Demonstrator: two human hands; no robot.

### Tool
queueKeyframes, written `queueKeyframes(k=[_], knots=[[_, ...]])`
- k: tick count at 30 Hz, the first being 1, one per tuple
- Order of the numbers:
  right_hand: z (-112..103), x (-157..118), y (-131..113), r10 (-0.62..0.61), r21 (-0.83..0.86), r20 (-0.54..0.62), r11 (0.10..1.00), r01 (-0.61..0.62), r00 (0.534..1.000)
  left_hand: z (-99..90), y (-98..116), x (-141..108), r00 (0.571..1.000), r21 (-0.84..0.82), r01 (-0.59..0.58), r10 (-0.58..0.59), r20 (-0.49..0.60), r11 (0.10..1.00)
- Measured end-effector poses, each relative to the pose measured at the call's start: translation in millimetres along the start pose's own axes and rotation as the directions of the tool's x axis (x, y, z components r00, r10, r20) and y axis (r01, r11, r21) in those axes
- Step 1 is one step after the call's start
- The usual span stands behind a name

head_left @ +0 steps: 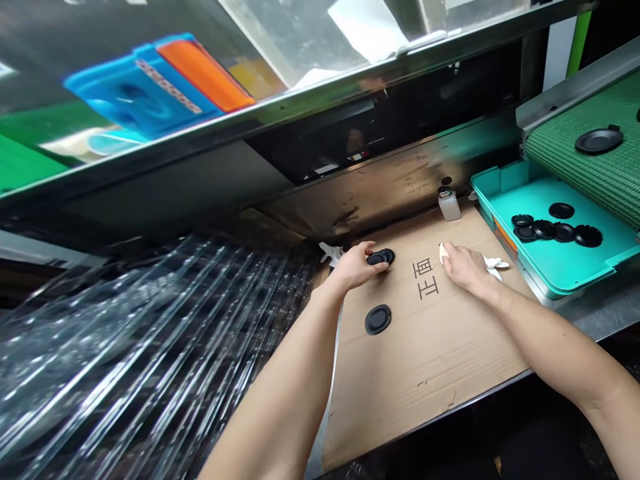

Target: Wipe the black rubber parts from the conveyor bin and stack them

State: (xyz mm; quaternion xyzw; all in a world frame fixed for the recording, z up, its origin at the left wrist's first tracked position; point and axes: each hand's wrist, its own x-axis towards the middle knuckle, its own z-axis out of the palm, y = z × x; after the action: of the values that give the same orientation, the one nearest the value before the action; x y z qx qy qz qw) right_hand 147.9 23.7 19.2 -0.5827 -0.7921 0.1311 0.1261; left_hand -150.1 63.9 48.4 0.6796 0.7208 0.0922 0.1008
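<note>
Left hand (356, 265) closing around a black disc (382, 257) just above the cardboard sheet (425, 373), fingers curling over its near side and mostly covering it. Disc lying roughly flat in the grip, round, so showing no long axis; rim pointing ahead and toward the right hand, away from the person. Outline appearing doubled, possibly two stacked pieces, but impossible to confirm from this view.

Right hand (466, 265) resting palm-down on the cardboard, fingers drawn together and partly closed on a white cloth (494, 265), one fold poking out past the fingertips and another trailing beyond the wrist side.

Printed characters 正面 (426, 279) lying between both hands. Second black disc (377, 319) sitting flat on the cardboard, face up, near the left hand. White bottle (449, 205) with dark top standing upright at the sheet's far edge. Crumpled white glove (331, 253) lying just beyond the left hand.

Teal tray (500, 193) holding several black discs (550, 230), some overlapping. Green conveyor belt (590, 153) carrying one black disc (599, 141). Clear plastic sheets (150, 347) stacking up left of the cardboard.
</note>
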Motion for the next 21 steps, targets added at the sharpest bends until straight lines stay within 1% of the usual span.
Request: queueKeyframes(k=[2,4,7,10,13,15,17,19,20,21], knots=[[1,0,0,0.000,0.002,0.003,1.000,0.000,1.000,2.8,-2,14,0.996,0.007,0.012,-0.013,0.090,1.000],[1,-1,-1,-0.001,0.000,0.005,1.000,0.001,1.000,6.0,-1,21,0.990,0.029,-0.012,0.008,0.139,1.000],[0,-1,-2,-0.007,-0.003,-0.002,1.000,0.007,1.000,11.0,2,25,0.988,0.069,-0.033,0.022,0.155,0.997],[0,-2,-1,-0.017,-0.003,-0.002,1.000,0.017,1.000,14.7,5,29,0.989,0.080,-0.019,0.006,0.149,0.997],[3,-2,0,-0.025,-0.003,-0.008,1.000,0.025,1.000,11.7,8,27,0.991,0.061,-0.021,0.013,0.130,0.998],[3,-2,-2,-0.054,-0.017,-0.042,0.998,0.054,0.998,4.7,16,16,0.991,-0.016,-0.017,0.019,0.132,1.000],[-2,-5,-9,-0.083,-0.035,-0.094,0.996,0.080,0.992,-5.2,30,-4,0.990,-0.190,0.000,0.027,0.135,0.982],[-18,-12,-20,-0.109,-0.045,-0.148,0.994,0.104,0.983,-15.5,49,-32,0.991,-0.390,0.003,0.050,0.128,0.921],[-29,-18,-26,-0.134,-0.047,-0.179,0.991,0.128,0.975,-19.9,58,-47,0.994,-0.432,-0.021,0.067,0.090,0.902],[-42,-28,-31,-0.175,-0.050,-0.207,0.984,0.168,0.963,-23.0,66,-62,0.996,-0.412,-0.048,0.076,0.051,0.910]])
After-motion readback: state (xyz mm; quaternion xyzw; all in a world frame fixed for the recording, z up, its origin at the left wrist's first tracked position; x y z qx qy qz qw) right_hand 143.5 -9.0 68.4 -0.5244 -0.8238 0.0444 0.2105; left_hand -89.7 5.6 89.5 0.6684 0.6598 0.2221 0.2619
